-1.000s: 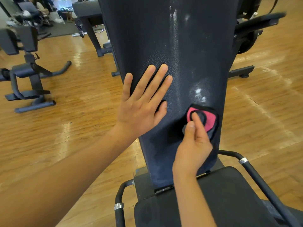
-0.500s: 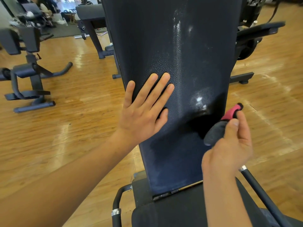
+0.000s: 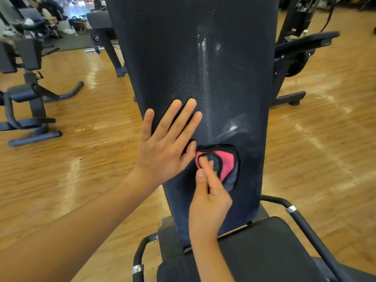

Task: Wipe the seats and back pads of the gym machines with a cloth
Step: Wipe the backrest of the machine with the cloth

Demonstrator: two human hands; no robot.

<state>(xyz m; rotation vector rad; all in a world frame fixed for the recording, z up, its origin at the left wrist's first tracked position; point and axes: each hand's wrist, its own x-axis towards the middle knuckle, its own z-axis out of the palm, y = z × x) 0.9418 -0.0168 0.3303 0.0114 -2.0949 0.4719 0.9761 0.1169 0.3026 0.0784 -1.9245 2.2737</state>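
Observation:
A tall dark back pad (image 3: 203,68) fills the middle of the view, with pale streaks and glare on its upper right. My left hand (image 3: 164,145) lies flat on its lower left part, fingers straight and spread. My right hand (image 3: 209,196) presses a pink and dark grey cloth (image 3: 225,165) against the pad's lower middle, thumb and forefinger pinching its folded centre. The black seat (image 3: 264,251) lies below the pad at the bottom of the view.
Black handle bars with silver bands flank the seat, the right handle bar (image 3: 293,210) and the left handle bar (image 3: 138,261). Another bench machine (image 3: 30,102) stands on the wooden floor at left. A machine frame (image 3: 295,58) stands behind at right. People sit far back at top left.
My right hand swung the cloth off the pad's right edge half a second ago, and has now brought it back onto the pad's lower middle, close to my left thumb. My left hand stayed flat.

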